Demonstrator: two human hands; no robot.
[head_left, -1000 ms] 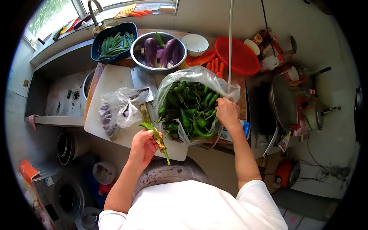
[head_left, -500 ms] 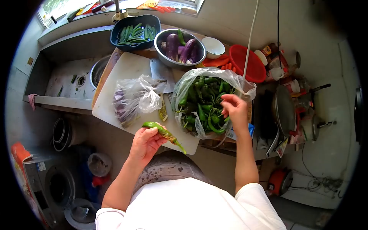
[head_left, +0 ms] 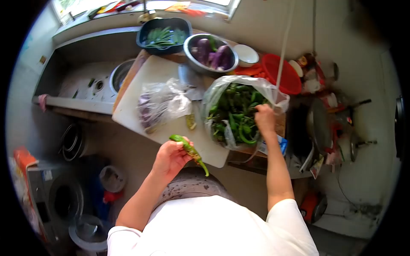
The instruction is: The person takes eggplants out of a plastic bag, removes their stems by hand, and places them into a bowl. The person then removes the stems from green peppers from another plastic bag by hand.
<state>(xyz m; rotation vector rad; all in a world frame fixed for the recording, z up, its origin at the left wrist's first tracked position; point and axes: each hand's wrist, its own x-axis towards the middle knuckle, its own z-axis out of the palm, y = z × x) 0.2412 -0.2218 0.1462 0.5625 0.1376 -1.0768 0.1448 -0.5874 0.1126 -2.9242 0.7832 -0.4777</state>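
Note:
A long green chili pepper (head_left: 191,152) with brown blemishes is pinched in my left hand (head_left: 171,155), its thin end pointing down and right. My right hand (head_left: 265,119) is over the right side of a clear plastic bag (head_left: 211,91) filled with green peppers (head_left: 234,112). The fingers of that hand are curled together; whatever is between them is hidden and blurred. On the white cutting board (head_left: 134,91), a knotted clear bag (head_left: 164,102) with something purplish inside lies near a cleaver (head_left: 191,81). A yellowish-green damaged pepper (head_left: 191,122) rests between the two bags.
Along the back stand a dark basin (head_left: 143,42) of cut green pods, a steel bowl (head_left: 188,53) of eggplants, a white bowl (head_left: 246,54) and a red basin (head_left: 282,72). A sink (head_left: 77,87) is at left. A wok (head_left: 320,121) and bottles crowd the right.
The fingers of my right hand, earlier spread above the peppers, have curled in at the bag's right side. My left hand still holds the chili pepper. The whole view has shifted slightly.

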